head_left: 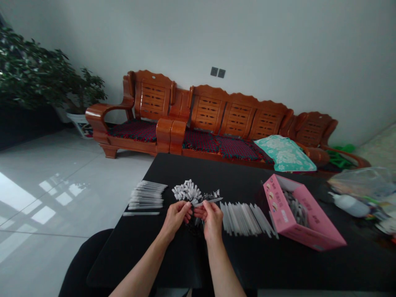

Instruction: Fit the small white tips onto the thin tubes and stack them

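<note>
Slim and pale, a pen barrel point(217, 199) lies slanted between the thumb and fingers of my right hand point(212, 219). My left hand point(175, 218) is closed in a pinch at the barrel's left end; what its fingertips hold is too small to make out. Just beyond my hands is a heap of white pen caps point(187, 190), beside some small dark-and-clear pen parts point(211, 195). Dark thin pieces under my hands are partly hidden. To the left lies a row of white capped pens point(147, 195); to the right, a row of uncapped pale barrels point(244, 218).
An open pink box point(283, 208) with grey-white pieces inside stands on the black table point(136, 255), right of the barrels. Farther right are a white bottle point(351, 205) and a clear plastic bag point(366, 181). A wooden sofa point(207, 109) stands behind the table.
</note>
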A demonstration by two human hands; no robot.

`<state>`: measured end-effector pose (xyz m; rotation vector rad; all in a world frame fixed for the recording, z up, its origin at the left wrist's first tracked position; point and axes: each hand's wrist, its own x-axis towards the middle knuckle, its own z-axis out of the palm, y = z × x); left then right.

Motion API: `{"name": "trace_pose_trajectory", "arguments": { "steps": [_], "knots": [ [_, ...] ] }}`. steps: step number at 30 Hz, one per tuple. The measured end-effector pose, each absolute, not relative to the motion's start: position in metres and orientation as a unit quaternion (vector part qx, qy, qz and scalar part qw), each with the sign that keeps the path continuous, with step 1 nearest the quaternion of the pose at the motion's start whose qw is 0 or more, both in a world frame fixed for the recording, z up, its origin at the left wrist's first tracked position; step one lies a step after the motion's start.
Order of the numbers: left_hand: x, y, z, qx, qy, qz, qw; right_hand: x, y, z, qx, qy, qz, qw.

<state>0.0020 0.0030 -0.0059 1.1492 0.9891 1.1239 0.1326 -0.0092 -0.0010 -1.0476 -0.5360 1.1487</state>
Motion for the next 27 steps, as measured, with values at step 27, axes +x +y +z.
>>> {"name": "trace_pose_trajectory", "arguments": {
  "steps": [27],
  "knots": [
    [0.0080,-0.0002,0.0013,0.438,0.422,0.522,0.598,0.1296,-0.0107,0.0006,-0.490,-0.250,0.491,0.676]
  ]
}}
